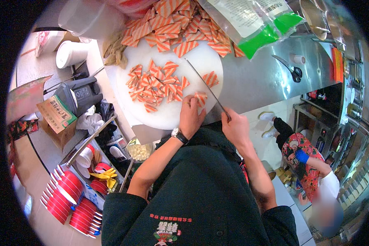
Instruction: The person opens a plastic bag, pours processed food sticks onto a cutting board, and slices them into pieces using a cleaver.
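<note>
My right hand [236, 127] grips the handle of a knife [204, 82], its narrow blade seen almost edge-on above a round white cutting board [169, 121]. Near the board's front edge, my left hand [193, 117] has its fingers and thumb around a small stack of orange-and-white striped food slices [200, 98]. Another striped stack [210, 79] lies just right of the blade. To the left is a loose heap of small cut striped pieces [156, 84]. Larger striped slices [172, 24] are piled at the back, partly on the board.
A clear-and-green plastic bag [258, 37] lies behind the steel counter [249, 77], where scissors [290, 69] rest. A tan cloth [114, 52] touches the board's left side. Below left are a cardboard box [58, 123] and stacked red bowls [64, 196]. A co-worker [307, 166] stands at right.
</note>
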